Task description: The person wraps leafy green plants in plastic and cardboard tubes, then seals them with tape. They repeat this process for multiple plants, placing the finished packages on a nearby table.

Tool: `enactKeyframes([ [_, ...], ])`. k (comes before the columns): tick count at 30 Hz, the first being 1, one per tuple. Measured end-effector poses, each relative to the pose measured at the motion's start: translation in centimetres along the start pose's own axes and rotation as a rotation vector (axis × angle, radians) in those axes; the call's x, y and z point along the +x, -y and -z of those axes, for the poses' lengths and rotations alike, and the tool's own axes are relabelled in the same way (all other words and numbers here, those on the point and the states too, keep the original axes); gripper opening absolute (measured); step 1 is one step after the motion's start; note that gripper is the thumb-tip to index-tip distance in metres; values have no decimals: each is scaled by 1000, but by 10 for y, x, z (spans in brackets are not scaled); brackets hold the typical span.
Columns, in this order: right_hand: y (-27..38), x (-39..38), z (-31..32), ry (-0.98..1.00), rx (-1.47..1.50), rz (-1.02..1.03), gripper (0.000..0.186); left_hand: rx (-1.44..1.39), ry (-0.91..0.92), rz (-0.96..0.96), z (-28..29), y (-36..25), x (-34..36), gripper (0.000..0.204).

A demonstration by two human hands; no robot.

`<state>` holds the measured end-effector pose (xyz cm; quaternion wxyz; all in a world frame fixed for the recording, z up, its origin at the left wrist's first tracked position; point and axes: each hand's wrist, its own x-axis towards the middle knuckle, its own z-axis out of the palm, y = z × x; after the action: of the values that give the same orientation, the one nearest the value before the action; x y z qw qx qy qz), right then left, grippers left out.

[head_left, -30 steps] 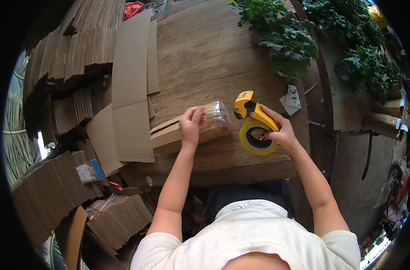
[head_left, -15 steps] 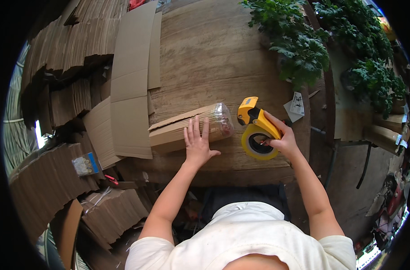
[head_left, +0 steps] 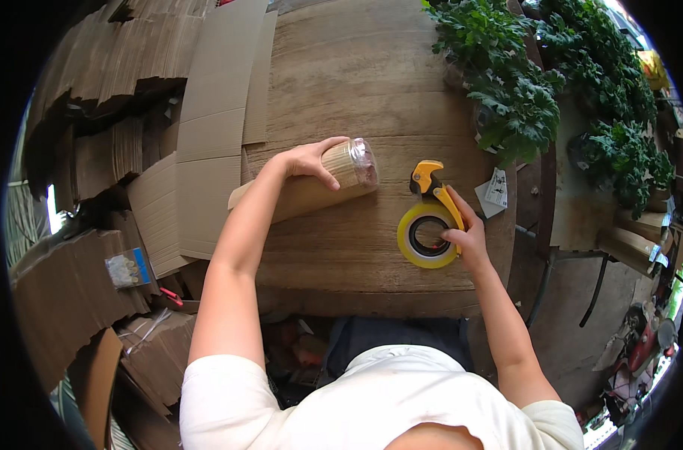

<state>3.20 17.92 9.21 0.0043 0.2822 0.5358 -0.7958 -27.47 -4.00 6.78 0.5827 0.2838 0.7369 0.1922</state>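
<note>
My left hand grips a long cardboard package near its right end, fingers over the far side and thumb on the near side; that end is wrapped in clear shiny plastic or tape. The package lies slanted on the wooden tabletop. My right hand holds a yellow-and-black tape dispenser with a large roll of tape in it, right of the package. A white printed paper lies just beyond my right hand.
Flattened cardboard sheets cover the table's left part. Stacked cardboard fills the left side, with a small red tool. Leafy plants stand at the back right. Upright cartons and a dark metal bar are at the right.
My left hand has gone from lying spread on the package to gripping it, and both have shifted away from me. My right hand still holds the dispenser, now turned more upright.
</note>
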Motion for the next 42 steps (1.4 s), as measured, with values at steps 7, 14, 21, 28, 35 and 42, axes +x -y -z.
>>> enactKeyframes([
  [7,-10,-1,-3,-15,37,-61,83,293,-27,-176,-60,-34,-19,111],
  [14,-9,-44,4,-49,-81,-130,87,392,131,-258,-65,-44,-13,108],
  [21,3,-58,5,-175,-73,-96,87,765,-440,-307,-94,-59,-40,110],
  [28,15,-19,10,-23,-127,47,81,618,-525,-350,-79,-49,-8,99],
  [35,38,37,19,130,-472,375,76,-509,-460,-262,-63,-38,6,53],
  [42,65,69,7,285,-849,524,76,-622,-462,-161,-64,-57,12,47],
])
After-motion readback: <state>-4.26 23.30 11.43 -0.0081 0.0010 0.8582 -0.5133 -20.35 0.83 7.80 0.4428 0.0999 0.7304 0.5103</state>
